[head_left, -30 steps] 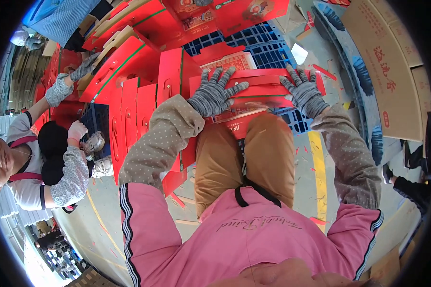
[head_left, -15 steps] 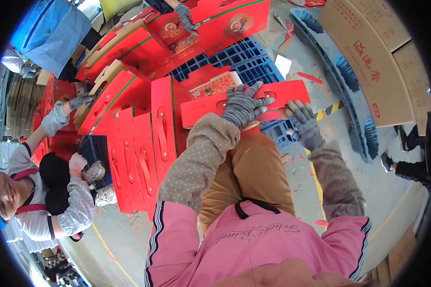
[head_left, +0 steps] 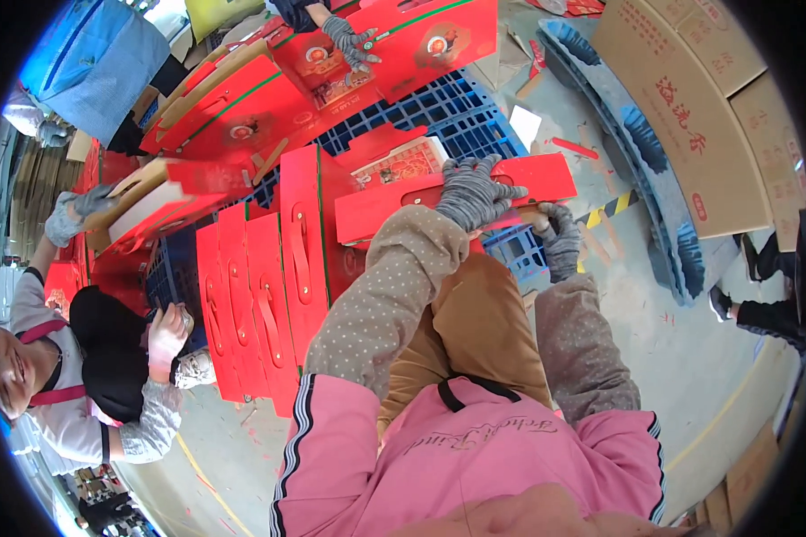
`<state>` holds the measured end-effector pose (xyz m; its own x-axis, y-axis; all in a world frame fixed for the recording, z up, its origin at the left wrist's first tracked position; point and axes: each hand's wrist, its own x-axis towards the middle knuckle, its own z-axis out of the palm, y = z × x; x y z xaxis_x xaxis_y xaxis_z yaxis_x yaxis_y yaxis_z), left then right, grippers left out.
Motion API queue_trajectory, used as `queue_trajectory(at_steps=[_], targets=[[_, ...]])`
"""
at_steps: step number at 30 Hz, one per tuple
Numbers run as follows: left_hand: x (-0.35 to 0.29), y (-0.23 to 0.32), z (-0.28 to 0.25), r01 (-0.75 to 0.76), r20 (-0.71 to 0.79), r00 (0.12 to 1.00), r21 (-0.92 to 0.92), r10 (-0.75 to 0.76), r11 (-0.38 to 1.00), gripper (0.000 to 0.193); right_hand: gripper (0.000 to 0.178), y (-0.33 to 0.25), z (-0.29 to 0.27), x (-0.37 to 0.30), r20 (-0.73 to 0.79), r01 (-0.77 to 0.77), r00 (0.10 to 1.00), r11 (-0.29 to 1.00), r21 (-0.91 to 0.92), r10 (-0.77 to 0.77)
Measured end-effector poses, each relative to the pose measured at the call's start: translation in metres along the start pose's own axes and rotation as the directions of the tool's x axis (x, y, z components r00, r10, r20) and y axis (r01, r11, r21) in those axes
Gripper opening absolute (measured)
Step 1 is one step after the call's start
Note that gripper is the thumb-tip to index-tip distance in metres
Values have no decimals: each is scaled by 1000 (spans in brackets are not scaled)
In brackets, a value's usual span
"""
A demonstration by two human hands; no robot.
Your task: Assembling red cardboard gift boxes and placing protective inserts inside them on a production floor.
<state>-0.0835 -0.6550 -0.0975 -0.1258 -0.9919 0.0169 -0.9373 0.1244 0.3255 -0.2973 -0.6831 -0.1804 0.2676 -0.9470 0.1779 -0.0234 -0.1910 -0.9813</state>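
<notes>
In a striped grey glove, my left hand (head_left: 476, 192) lies across a red cardboard gift box (head_left: 381, 213), fingers stretched out over its top edge. The box stands before my knees, with a printed panel (head_left: 401, 168) behind its front face. My gloved right hand (head_left: 560, 240) is at the box's right end, its fingers curled beside a tan edge; what they pinch is too small to tell. Left of this box, several red boxes with strap handles (head_left: 301, 255) stand in a row, close together.
Blue plastic pallets (head_left: 466, 107) lie beneath and behind the boxes. At left a co-worker (head_left: 49, 371) grips a tilted red box (head_left: 175, 201); another person's gloved hand (head_left: 349, 43) is over red boxes at the back. Brown cartons (head_left: 690, 116) and an upended pallet (head_left: 640, 152) stand at right.
My left hand has slid slightly right along the box. My right hand has drawn in lower, its fingers now curled. The co-worker at left has tilted and pulled a red box leftward.
</notes>
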Motion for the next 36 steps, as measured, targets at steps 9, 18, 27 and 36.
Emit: queue_trajectory(at_steps=[9, 18, 27, 36], targets=[[8, 11, 1, -1, -40, 999, 59, 4, 998, 50, 22, -1, -19, 17, -174, -301, 934, 949, 89, 312], [10, 5, 3, -54, -112, 992, 63, 61, 997, 45, 18, -28, -14, 35, -189, -211, 968, 945, -251, 166], [9, 5, 7, -44, -118, 992, 85, 54, 995, 46, 21, -17, -7, 33, -200, -176, 971, 960, -217, 132], [10, 9, 5, -24, -69, 997, 52, 27, 998, 46, 20, -25, -18, 31, -118, -232, 971, 933, -274, 207]])
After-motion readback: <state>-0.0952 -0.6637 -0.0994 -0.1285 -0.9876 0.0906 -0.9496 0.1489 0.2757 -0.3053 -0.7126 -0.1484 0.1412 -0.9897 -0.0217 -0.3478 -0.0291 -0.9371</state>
